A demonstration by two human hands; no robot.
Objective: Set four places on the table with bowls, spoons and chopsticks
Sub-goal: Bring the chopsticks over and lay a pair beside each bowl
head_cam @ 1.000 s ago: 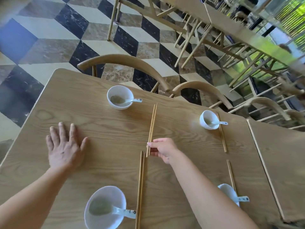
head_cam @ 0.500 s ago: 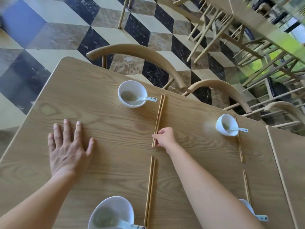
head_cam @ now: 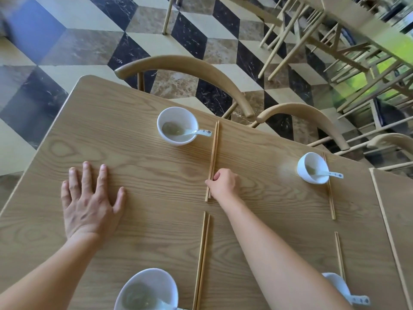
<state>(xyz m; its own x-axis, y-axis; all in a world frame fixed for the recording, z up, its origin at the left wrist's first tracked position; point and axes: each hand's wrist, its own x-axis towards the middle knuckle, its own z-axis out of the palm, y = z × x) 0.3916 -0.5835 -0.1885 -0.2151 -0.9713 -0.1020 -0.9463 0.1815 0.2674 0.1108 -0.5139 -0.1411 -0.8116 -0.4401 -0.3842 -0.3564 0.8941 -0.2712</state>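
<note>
On the wooden table point(head_cam: 138, 175) a white bowl point(head_cam: 177, 125) with a white spoon point(head_cam: 199, 132) stands at the far left, a pair of chopsticks point(head_cam: 213, 153) just to its right. My right hand point(head_cam: 223, 183) pinches the near end of that pair. My left hand point(head_cam: 89, 201) lies flat on the wood, fingers spread. A second bowl with spoon point(head_cam: 312, 167) and chopsticks point(head_cam: 330, 198) sit at the far right. At the near edge are a third bowl point(head_cam: 147, 290) with chopsticks point(head_cam: 202, 260), and a fourth bowl point(head_cam: 337, 285) with chopsticks point(head_cam: 339, 256), partly hidden by my right arm.
Two curved wooden chair backs point(head_cam: 185, 66) point(head_cam: 301, 111) stand along the table's far side. A second table point(head_cam: 397, 209) butts against the right edge. More chairs and a table fill the back right over a checkered floor.
My right hand has slid the far-left chopsticks away from me toward the table's far edge, beside the bowl. The view tilted and moved closer. My left hand stayed flat.
</note>
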